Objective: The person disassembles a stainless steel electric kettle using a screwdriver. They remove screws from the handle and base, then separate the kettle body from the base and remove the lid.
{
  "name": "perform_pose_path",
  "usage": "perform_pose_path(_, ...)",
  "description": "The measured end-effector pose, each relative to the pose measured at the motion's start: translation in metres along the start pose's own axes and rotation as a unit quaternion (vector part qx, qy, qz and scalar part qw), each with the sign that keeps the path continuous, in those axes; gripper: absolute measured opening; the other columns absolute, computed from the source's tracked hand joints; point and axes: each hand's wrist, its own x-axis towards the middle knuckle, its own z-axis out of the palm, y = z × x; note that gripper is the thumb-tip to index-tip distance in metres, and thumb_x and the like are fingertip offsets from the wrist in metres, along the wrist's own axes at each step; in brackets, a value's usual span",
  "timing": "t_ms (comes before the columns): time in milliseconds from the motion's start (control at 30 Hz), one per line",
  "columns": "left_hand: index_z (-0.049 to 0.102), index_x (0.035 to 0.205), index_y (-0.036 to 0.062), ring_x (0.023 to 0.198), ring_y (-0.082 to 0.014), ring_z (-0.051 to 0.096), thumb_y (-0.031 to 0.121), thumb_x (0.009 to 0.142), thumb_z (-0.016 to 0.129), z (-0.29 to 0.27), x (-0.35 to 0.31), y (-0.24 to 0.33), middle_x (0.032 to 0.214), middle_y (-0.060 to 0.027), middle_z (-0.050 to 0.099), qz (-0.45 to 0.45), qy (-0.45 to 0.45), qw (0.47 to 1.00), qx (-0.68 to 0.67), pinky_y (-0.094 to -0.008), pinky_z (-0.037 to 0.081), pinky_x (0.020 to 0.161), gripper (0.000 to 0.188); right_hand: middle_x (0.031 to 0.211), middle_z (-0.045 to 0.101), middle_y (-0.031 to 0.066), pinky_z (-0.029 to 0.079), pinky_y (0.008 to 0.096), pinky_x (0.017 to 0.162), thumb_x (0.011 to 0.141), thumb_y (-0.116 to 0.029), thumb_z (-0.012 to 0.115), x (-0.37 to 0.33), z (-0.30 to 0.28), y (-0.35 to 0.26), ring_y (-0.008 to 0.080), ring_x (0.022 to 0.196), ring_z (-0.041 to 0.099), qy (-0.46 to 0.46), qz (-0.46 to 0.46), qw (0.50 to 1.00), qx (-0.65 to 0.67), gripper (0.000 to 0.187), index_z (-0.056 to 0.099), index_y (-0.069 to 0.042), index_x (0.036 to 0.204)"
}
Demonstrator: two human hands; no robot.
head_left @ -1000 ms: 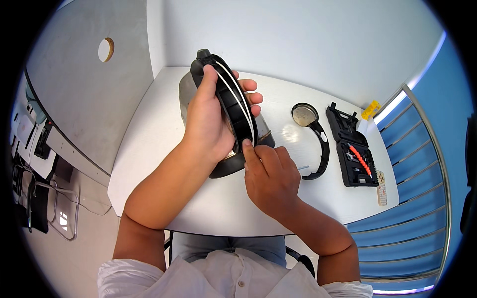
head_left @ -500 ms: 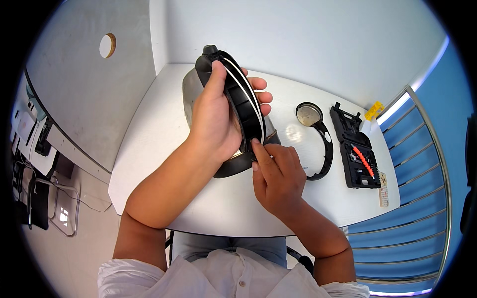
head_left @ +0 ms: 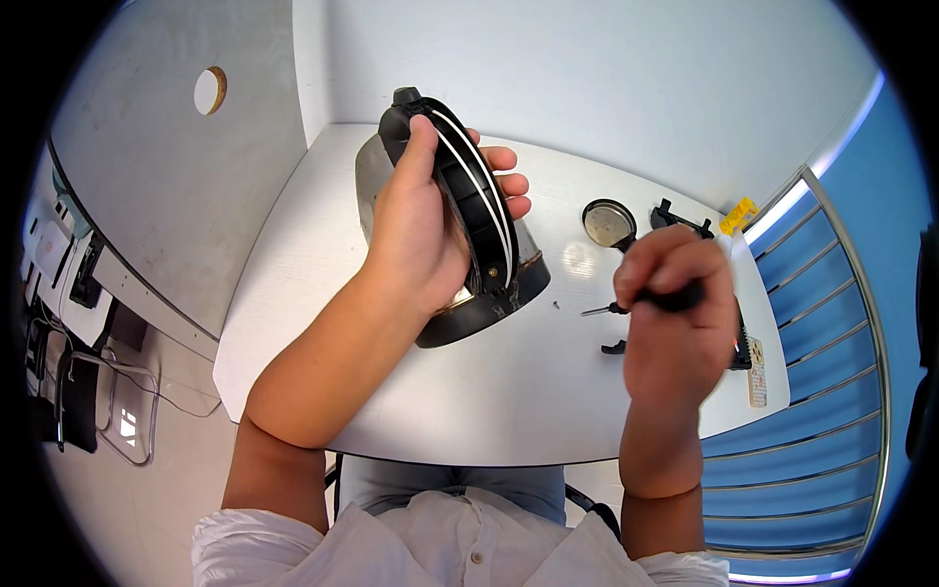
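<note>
An electric kettle [head_left: 481,227] with a steel body and a black base lies tilted over the table's middle. Its handle is opened up, so two white wires show along the hollow black inside. My left hand [head_left: 421,220] is closed around this handle, thumb on the near side and fingertips past the far edge. To the right, my right hand [head_left: 675,342] grips a screwdriver [head_left: 616,308] by its black grip, the thin shaft pointing left toward the kettle but apart from it. Motion blurs this hand somewhat. A tiny dark piece [head_left: 557,304] lies between them.
A round steel lid with a black rim [head_left: 608,225] lies at the right; my right hand hides most of the curved black part joined to it. Behind are a black tool case [head_left: 685,220], a yellow piece [head_left: 737,216] and a metal railing [head_left: 831,342].
My right hand has left the kettle's handle and moved right, and it now holds the screwdriver. A screw hole at the handle's lower end has come into sight. The left hand has barely shifted.
</note>
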Motion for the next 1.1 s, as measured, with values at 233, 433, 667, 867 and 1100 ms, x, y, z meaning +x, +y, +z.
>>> perform_pose_path(233,0.044,0.101,0.0059,0.080,-0.0243,0.061,0.045,0.097,0.032,-0.001,0.003,0.000,0.090,-0.0125,0.058,-0.012,-0.029,0.999,-0.018,-0.0381,0.055,0.072,0.041,0.084,0.052,0.0161,0.046,0.0244,0.063,0.079,0.010,0.046,0.032,0.022,0.015,0.0143,0.060,0.048,-0.042,-0.099,0.968,0.228,0.023,0.037,-0.006,0.094)
perform_pose_path(433,0.043,0.101,0.0062,0.082,-0.0252,0.062,0.046,0.097,0.031,-0.006,0.008,0.002,0.092,-0.0122,0.058,-0.021,-0.048,0.998,-0.031,-0.0395,0.054,0.074,0.041,0.076,0.049,0.0154,0.038,0.0240,0.049,0.073,0.008,0.042,0.035,0.035,0.042,0.0154,0.056,0.041,-0.035,-0.084,0.980,0.177,0.020,0.037,-0.005,0.087)
perform_pose_path(667,0.044,0.100,0.0064,0.083,-0.0250,0.062,0.046,0.096,0.031,-0.006,0.009,0.002,0.093,-0.0129,0.058,-0.022,-0.060,0.997,-0.031,-0.0382,0.055,0.072,0.042,0.079,0.053,0.0116,0.041,0.0266,0.077,0.070,0.012,0.040,0.039,0.036,0.046,0.0086,0.060,0.043,-0.045,-0.070,0.969,0.234,0.023,0.042,-0.002,0.088)
perform_pose_path(867,0.045,0.100,0.0070,0.082,-0.0245,0.062,0.047,0.096,0.033,-0.006,0.009,0.001,0.094,-0.0133,0.059,-0.030,-0.055,0.997,-0.049,-0.0375,0.056,0.069,0.042,0.076,0.053,0.0081,0.034,0.0309,0.095,0.070,0.011,0.040,0.044,0.035,0.049,0.0070,0.058,0.042,-0.047,-0.055,0.973,0.219,0.022,0.042,-0.003,0.087)
perform_pose_path(1100,0.046,0.099,0.0070,0.081,-0.0243,0.063,0.047,0.096,0.034,-0.006,0.010,0.000,0.093,-0.0143,0.060,-0.029,-0.055,0.997,-0.048,-0.0362,0.055,0.067,0.042,0.076,0.053,0.0135,0.043,0.0296,0.077,0.079,-0.003,0.044,0.049,0.032,0.050,0.0115,0.055,0.042,-0.104,-0.057,0.972,0.204,0.017,0.044,0.000,0.096)
